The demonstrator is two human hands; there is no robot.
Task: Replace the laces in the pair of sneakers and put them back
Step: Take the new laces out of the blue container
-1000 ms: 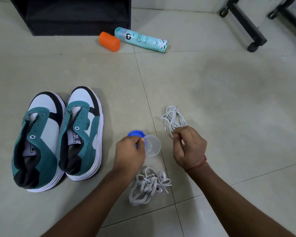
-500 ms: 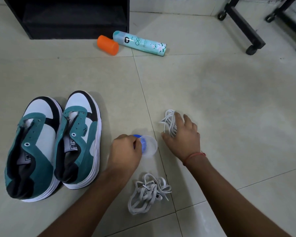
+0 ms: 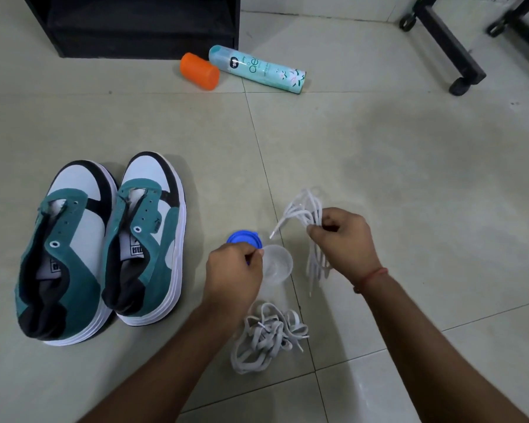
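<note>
Right hand (image 3: 344, 242) was curled around a bundle of thin white laces (image 3: 306, 209), pinched between thumb and fingers and lifted off the floor (image 3: 409, 178); loops stood above the fist and loose ends hung below it. Judgement: these were the replacement laces, raised so that one could be separated from the bundle. Strand count in the bundle could not be read; motion blur on the hanging ends.

Left hand (image 3: 234, 273) was closed narrowly, thumb and fingertips pinching at the rim of a small clear plastic container (image 3: 277, 265). A blue lid (image 3: 245, 239) lay just beyond the knuckles, touching or overlapping the container; which one the fingers actually gripped could not be told. Judgement: the hand steadied the container to keep it out of the working area.

Just nearer the person than both hands, a tangled heap of flat grey-white laces (image 3: 268, 338) lay on the floor across a tile joint. Judgement: the old laces, set aside.

Pair of sneakers (image 3: 104, 248), teal, white and black, stood side by side near the left edge of the floor in view, toes pointing away, eyelets empty, tongues exposed. Judgement: ready for lacing, none threaded yet.

Far side of the floor: an orange cap (image 3: 199, 71) and a pale green spray can (image 3: 257, 69), both on their sides, in front of a black shelf unit (image 3: 135, 22).

Counts: sneakers 2; lace bundles 2; container 1; lid 1; cap 1; can 1.
</note>
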